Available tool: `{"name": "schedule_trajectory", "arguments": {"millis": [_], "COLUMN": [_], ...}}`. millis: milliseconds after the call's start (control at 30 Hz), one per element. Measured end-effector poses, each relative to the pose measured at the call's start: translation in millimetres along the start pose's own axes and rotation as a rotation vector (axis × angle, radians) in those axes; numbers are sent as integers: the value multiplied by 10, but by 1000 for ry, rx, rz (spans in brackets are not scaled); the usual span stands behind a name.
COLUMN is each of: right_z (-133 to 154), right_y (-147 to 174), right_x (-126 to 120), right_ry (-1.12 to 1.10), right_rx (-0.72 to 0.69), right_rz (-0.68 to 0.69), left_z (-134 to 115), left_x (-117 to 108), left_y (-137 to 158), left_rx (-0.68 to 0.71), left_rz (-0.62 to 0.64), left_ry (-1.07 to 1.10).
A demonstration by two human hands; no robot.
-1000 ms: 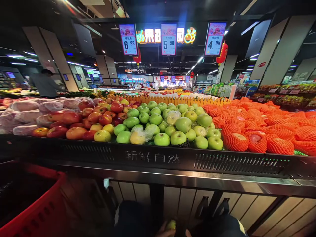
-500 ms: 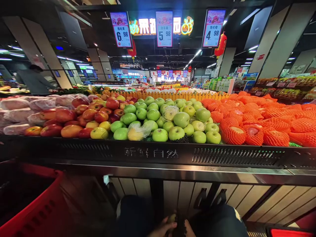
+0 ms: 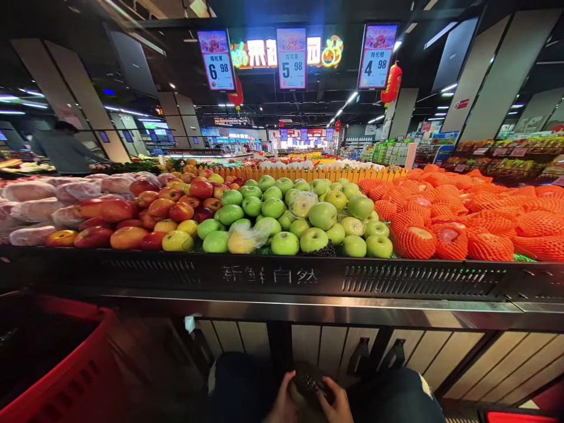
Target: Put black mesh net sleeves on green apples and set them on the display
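Note:
Low in front of me, between my knees, both hands are closed round one small bundle. My left hand (image 3: 284, 402) grips a dim, rounded fruit (image 3: 296, 392) from its left side; its kind is hard to make out in the shade. A black foam net sleeve (image 3: 308, 376) covers the upper part of the fruit. On the other side, the fingers of my right hand (image 3: 337, 402) hold the sleeve. Above them, green apples (image 3: 286, 242) lie heaped on the display, and another piece of black netting (image 3: 325, 249) shows under one apple.
A black ledge (image 3: 268, 275) with a metal edge fronts the display. Red apples (image 3: 117, 210) lie left of the green ones, fruit in orange foam nets (image 3: 449, 238) right. A red basket (image 3: 94, 358) stands at my left. Cabinet handles (image 3: 392, 353) jut out ahead. A person (image 3: 66, 150) stands far left.
My hands have risen slightly and come together round the fruit. The black net, earlier hanging low between the hands, now sits over the fruit's top.

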State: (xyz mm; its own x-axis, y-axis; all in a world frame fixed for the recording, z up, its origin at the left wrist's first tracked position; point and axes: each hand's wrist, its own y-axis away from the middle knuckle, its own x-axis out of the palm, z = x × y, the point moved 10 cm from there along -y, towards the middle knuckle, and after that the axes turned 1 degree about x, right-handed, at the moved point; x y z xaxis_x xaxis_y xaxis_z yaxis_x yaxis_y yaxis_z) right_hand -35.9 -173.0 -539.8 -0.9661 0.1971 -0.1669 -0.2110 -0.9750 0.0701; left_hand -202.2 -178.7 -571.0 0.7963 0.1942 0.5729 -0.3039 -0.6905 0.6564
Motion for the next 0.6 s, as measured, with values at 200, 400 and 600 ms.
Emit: {"name": "schedule_trajectory", "arguments": {"millis": [200,400,600], "right_z": [74,-392,-234], "right_y": [-14,35,147], "right_x": [17,166,310], "right_ry": [8,44,127], "right_rx": [-23,55,-3], "right_rz": [32,216,382], "left_z": [-81,8,202], "left_x": [39,27,-26], "left_y": [116,194,120], "left_rx": [76,68,-100], "left_rz": [-23,5,141], "left_ry": [-24,-51,-91]}}
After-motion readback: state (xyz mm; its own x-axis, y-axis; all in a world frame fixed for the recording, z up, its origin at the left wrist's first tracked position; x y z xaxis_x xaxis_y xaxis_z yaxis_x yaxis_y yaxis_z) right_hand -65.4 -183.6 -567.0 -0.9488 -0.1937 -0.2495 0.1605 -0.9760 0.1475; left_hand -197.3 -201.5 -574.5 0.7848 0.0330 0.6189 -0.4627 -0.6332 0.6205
